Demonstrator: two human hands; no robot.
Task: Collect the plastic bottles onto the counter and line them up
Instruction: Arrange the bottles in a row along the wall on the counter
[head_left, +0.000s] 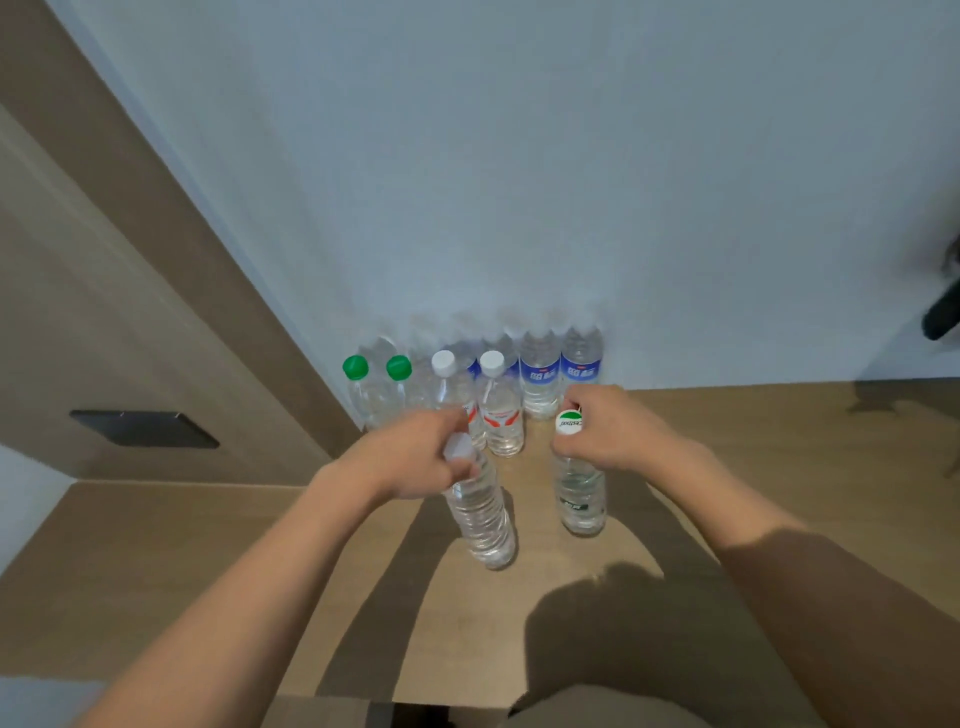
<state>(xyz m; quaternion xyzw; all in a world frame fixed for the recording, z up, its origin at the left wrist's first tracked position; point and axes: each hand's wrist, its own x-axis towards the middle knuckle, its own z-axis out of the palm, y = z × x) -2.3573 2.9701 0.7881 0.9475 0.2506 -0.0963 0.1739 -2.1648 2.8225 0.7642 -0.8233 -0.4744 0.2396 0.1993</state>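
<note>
Hands (415, 452) (605, 431) each grip a clear plastic bottle's cap (480, 509) (579, 493) on the wooden table (208, 571); next I slide both into the row.

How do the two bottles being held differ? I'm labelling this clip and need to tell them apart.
The left hand grips a bottle with no label that leans; the right hand holds a green-labelled bottle that stands upright. The leaning bottle's cap is plain white; the upright one's cap carries green print. Both are clear plastic, held at the neck, in front of the row by the wall.
</note>
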